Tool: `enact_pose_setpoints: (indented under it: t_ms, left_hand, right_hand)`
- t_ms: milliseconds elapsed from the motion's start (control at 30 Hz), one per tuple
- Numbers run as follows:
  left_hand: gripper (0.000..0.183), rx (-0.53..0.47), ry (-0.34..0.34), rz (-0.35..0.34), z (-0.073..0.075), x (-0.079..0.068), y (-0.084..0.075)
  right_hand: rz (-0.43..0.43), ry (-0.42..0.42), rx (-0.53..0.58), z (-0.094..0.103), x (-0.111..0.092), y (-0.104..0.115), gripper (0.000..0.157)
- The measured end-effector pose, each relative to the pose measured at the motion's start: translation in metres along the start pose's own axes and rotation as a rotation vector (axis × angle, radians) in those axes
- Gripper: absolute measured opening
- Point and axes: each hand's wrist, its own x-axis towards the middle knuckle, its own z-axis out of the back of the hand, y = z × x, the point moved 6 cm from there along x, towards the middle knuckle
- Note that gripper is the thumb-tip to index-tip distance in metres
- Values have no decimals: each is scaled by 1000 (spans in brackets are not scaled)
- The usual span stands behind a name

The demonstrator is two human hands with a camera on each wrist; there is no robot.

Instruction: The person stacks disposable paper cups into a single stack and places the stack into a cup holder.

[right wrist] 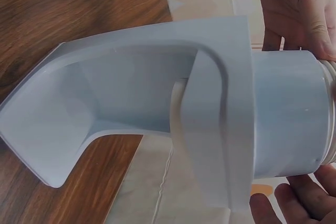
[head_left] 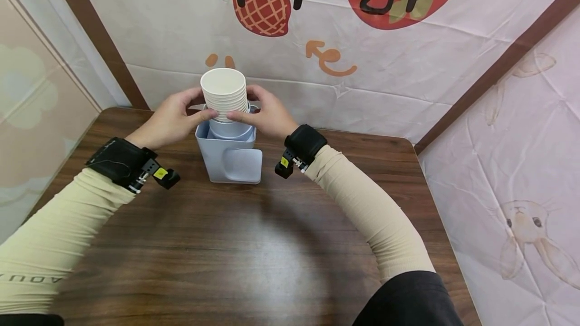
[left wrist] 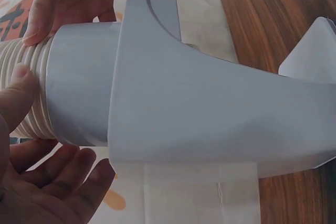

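A tall stack of white paper cups (head_left: 224, 89) stands upright in the round tube (right wrist: 289, 114) at the top of a pale blue-grey cup dispenser (head_left: 215, 162). My left hand (head_left: 176, 114) grips the stack from the left, its thumb across the front of the cup rims (left wrist: 39, 93). From the right, my right hand (head_left: 268, 113) holds the same stack, thumb toward the front too. Both hands sit just above the tube, the fingers curling behind the cups. Through the dispenser's front opening, a white rounded edge (right wrist: 177, 111) shows in the right wrist view.
The dispenser stands near the back edge of a dark brown wooden table (head_left: 254, 245). Behind it hangs a white printed cloth (head_left: 385, 79), close to the hands. A second printed cloth (head_left: 507, 180) borders the right side.
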Motion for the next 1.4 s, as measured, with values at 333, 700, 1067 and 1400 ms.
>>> enact_pose_setpoints:
  t_ms: [333,700,1067,1400]
  left_hand:
    - [65,15,43,20,-1,-1,3]
    - [64,6,46,16,-1,-2,4]
    - [71,-172,35,-61,1,-1,-8]
    - [55,-206,-10,-33,3,-1,-7]
  right_hand:
    - [2,9,-31,-1,4,-8,62]
    - [14,9,-29,-5,4,-11,60]
    - [104,29,136,-6,4,-7,74]
    - [82,31,174,1,-13,22,54]
